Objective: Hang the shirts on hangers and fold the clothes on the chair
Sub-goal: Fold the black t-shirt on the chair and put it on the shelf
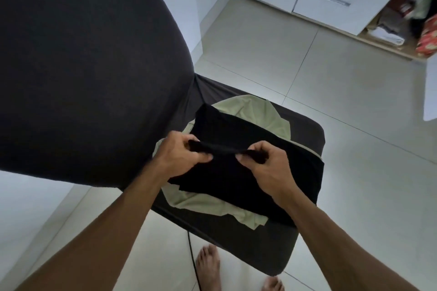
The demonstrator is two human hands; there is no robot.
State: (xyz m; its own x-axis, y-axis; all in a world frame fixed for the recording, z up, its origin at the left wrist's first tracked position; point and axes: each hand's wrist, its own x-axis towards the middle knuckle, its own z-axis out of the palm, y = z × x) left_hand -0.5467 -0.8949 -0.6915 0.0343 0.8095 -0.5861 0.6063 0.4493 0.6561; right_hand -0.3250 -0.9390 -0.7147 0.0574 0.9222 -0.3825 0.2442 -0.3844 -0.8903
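Now both hands pinch a raised fold of the black garment (248,179): left hand (182,156) at fold's left end, right hand (267,168) at right end, fingers curled on the cloth. Garment lies across the chair (272,250) seat, on top of a pale green garment (250,111). Chair's dark backrest fills far left. Bare feet on tiled floor (354,149), near edge. Open wardrobe (402,21) w/ clothes far right.
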